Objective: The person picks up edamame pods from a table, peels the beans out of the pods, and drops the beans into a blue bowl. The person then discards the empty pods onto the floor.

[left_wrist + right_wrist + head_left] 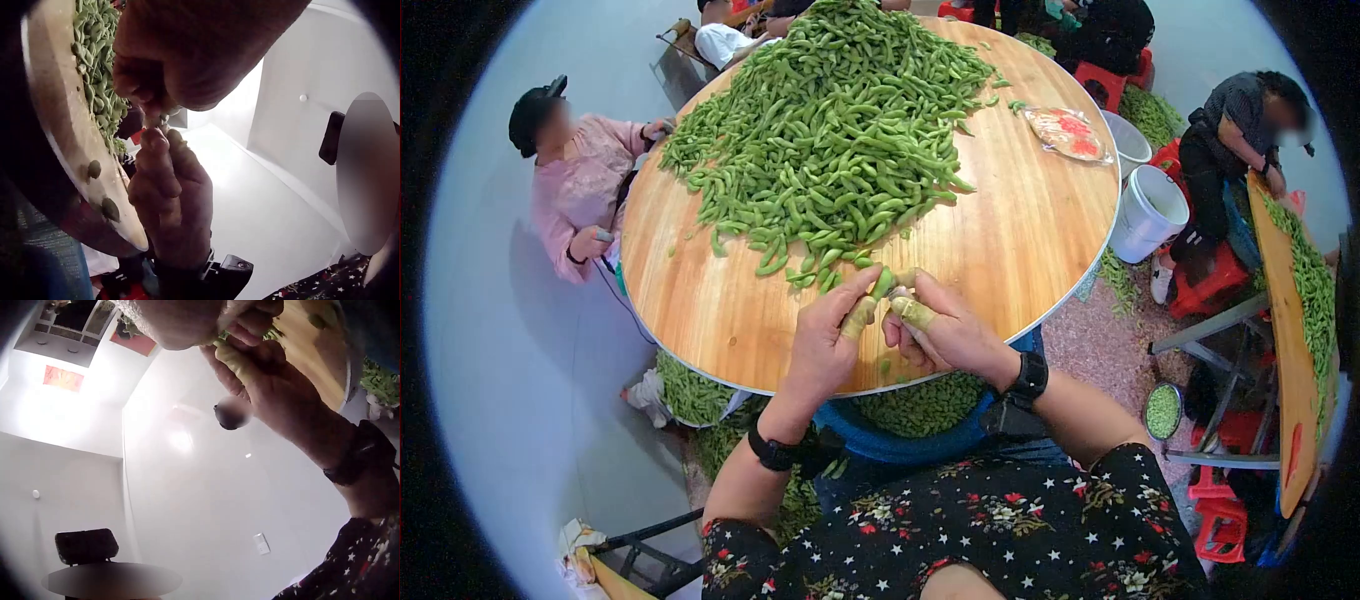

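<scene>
A big heap of green bean pods (840, 130) covers the far half of a round wooden table (1020, 240). At the near edge both hands meet over one pod (884, 283). My left hand (865, 298) pinches it with thumb and forefinger, and my right hand (908, 295) pinches its other end. Green-stained wraps cover the thumbs (858, 318). In the left wrist view the right hand (169, 187) sits just under the left hand's fingers (147, 94), beside the table rim (56, 137). In the right wrist view the left hand (262, 375) closes against the right hand's fingers (244, 322).
Two loose beans (94, 169) lie by the rim. A blue basket of pods (920, 405) sits under the table edge. White buckets (1150, 212), red stools (1210, 290) and a second pod-covered table (1290, 330) stand to the right. A person in pink (575, 185) sits left, another person (1240, 130) right.
</scene>
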Motion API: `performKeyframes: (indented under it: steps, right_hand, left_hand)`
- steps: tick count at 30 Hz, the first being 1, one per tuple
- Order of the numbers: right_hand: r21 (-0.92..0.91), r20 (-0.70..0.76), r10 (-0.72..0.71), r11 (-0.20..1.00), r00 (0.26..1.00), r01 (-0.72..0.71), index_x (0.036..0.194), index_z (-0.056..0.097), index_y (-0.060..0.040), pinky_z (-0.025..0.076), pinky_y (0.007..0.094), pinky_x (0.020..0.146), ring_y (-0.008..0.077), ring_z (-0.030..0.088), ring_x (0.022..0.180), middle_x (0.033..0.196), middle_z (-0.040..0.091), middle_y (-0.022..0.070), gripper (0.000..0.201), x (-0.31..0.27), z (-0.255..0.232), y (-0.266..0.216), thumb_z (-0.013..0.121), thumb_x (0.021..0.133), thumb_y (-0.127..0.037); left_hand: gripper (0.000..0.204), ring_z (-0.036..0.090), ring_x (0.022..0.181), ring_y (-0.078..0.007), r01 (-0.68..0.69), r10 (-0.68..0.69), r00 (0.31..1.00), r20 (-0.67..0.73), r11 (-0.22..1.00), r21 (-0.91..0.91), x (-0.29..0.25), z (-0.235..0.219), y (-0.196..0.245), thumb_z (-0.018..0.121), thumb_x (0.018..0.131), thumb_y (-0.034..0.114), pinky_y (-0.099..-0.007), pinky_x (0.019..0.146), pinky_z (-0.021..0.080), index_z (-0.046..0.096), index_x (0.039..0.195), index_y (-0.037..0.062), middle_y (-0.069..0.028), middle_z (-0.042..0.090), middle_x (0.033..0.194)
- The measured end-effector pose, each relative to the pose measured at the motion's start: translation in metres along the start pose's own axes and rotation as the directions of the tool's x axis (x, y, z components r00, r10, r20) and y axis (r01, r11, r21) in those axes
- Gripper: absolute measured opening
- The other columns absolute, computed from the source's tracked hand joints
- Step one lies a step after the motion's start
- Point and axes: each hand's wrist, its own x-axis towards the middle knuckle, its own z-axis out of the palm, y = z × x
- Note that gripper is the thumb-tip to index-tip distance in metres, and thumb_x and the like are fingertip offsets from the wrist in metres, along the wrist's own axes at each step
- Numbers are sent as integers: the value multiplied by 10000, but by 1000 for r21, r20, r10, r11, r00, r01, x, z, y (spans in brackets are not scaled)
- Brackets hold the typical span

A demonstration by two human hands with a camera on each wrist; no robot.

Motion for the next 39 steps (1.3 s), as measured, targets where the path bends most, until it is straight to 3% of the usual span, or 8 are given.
performKeyframes:
  steps: [15, 17, 21, 23, 30, 32, 34, 39]
  right_hand:
    - [290, 111, 123, 945, 986, -150, 1119, 444, -72, 327, 204, 335, 76, 431, 401, 689, 543, 24, 194, -13, 6, -13, 407, 988, -210]
    - [446, 163, 163, 867, 973, -221, 1116, 446, -76, 327, 202, 325, 80, 431, 391, 684, 547, 27, 188, -10, 3, -9, 405, 986, -205]
    - [531, 224, 179, 802, 958, -274, 1107, 442, -78, 362, 206, 326, 98, 460, 396, 698, 566, 48, 180, -3, -4, 1, 378, 981, -189]
    - [500, 175, 206, 824, 963, -267, 1102, 440, -76, 372, 209, 330, 103, 472, 400, 704, 571, 55, 180, -2, -3, -1, 370, 979, -189]
    - [206, -7, 224, 954, 975, -218, 1055, 452, -71, 416, 245, 366, 131, 544, 455, 711, 593, 64, 167, -2, 8, -6, 411, 976, -213]
    - [84, -53, 209, 975, 976, -204, 1048, 456, -60, 426, 256, 381, 133, 545, 456, 712, 596, 67, 176, -1, 6, 1, 418, 977, -217]
    - [-312, -93, 38, 948, 995, -65, 1019, 469, -12, 470, 313, 491, 176, 600, 587, 786, 606, 133, 213, 6, 1, 14, 468, 960, -216]
    - [-746, -79, -481, 609, 873, 269, 973, 502, 28, 468, 400, 660, 308, 577, 778, 852, 548, 196, 251, 7, -5, 11, 590, 847, -170]
  left_hand:
    - [412, 660, 909, -217, -129, 129, 992, -14, 991, -22, -21, 0, -6, 563, 858, 0, -312, 778, 505, 535, 1268, 29, -156, 653, 1085]
    - [400, 644, 815, -168, 440, -174, 898, 405, 309, -843, -22, -1, -33, 582, 869, 23, -294, 703, 509, 530, 1266, 13, -118, 663, 968]
    - [391, 605, 722, -134, 449, -214, 884, 415, 146, -881, -20, 8, -24, 593, 874, 38, -288, 624, 494, 534, 1259, 6, -75, 625, 825]
    - [325, 592, 685, -139, 91, -101, 994, -50, 981, -172, -20, 14, -12, 607, 870, 58, -307, 589, 483, 575, 1186, -9, -68, 601, 763]
    - [151, 595, 668, -147, -191, 249, 941, -230, 950, 246, -15, 21, -20, 592, 863, 60, -289, 587, 470, 636, 989, -10, -82, 626, 744]
    - [155, 605, 667, -177, 335, -387, 921, -47, 847, -414, -13, 19, -28, 552, 867, 45, -278, 590, 456, 644, 981, -6, -114, 631, 750]
    - [159, 612, 676, -190, 327, -378, 924, -58, 860, -393, -12, 21, -27, 540, 880, 64, -271, 600, 448, 646, 975, -6, -138, 635, 762]
    - [297, 625, 831, -344, -114, 136, 983, -121, 979, 170, -12, 21, -24, 518, 746, -63, -362, 720, 495, 604, 1028, -20, -194, 637, 901]
